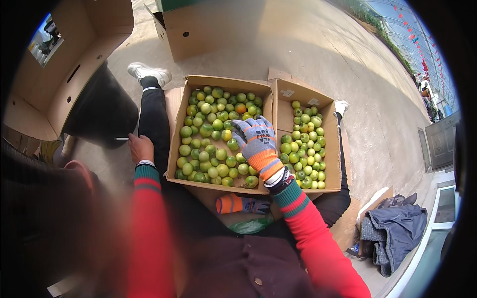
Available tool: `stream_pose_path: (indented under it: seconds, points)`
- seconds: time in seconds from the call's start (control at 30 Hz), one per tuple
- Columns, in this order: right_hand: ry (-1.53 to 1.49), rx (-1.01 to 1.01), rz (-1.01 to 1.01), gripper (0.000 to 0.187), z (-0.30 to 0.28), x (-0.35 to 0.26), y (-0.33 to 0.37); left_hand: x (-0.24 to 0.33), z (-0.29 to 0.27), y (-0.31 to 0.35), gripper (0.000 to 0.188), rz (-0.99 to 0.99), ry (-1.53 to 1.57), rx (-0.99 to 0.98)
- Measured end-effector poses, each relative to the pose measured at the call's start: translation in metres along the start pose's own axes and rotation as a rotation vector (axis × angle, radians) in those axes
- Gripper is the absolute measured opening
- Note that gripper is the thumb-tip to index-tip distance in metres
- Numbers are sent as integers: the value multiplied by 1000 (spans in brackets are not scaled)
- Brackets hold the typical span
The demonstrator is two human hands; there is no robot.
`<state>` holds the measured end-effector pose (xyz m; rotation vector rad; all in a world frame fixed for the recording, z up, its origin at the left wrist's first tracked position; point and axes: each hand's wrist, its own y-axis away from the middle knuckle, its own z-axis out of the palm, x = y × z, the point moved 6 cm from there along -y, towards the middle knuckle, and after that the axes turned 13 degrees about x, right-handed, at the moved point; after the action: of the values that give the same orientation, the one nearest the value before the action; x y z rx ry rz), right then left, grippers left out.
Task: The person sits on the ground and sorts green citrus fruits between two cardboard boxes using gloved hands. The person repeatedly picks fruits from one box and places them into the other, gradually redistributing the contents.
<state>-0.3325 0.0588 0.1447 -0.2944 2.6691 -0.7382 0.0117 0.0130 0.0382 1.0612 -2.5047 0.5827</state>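
My right hand [257, 143], in a grey and orange work glove, reaches over the right side of a cardboard box [178, 124] full of green tomatoes [206, 130]. Its fingers curl downward among the fruit, and the back of the hand hides whatever they grip. Bare, my left hand [142, 149] rests by my left leg, closed round a thin white cigarette [121, 138]. Against the first box's right side stands a second cardboard box [283, 113], which holds smaller green tomatoes [308, 149]. A few tomatoes in the left box are yellowish or orange.
A loose glove [241, 203] and a green plastic bag [251, 225] lie in front of the boxes. Left stand a black bin [102, 111] and a large carton [92, 54]; another carton [213, 30] stands beyond. Dark clothing [397, 226] is heaped at right.
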Motion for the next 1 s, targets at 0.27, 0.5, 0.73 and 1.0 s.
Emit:
stream_pose_path:
  seconds: [0.27,0.5,0.73,1.0]
  points:
    - [461,-525,-138,30,119,-5,37,-20,28,-20,51,60,60,16]
    - [28,91,149,46,-15,27,7,-36,29,-29,48,50,30,53]
    - [335,107,441,44,-28,187,44,-25,45,-30,50,133,63,23]
    - [609,-63,319,37,0,196,57,-12,37,-20,48,165,83,0]
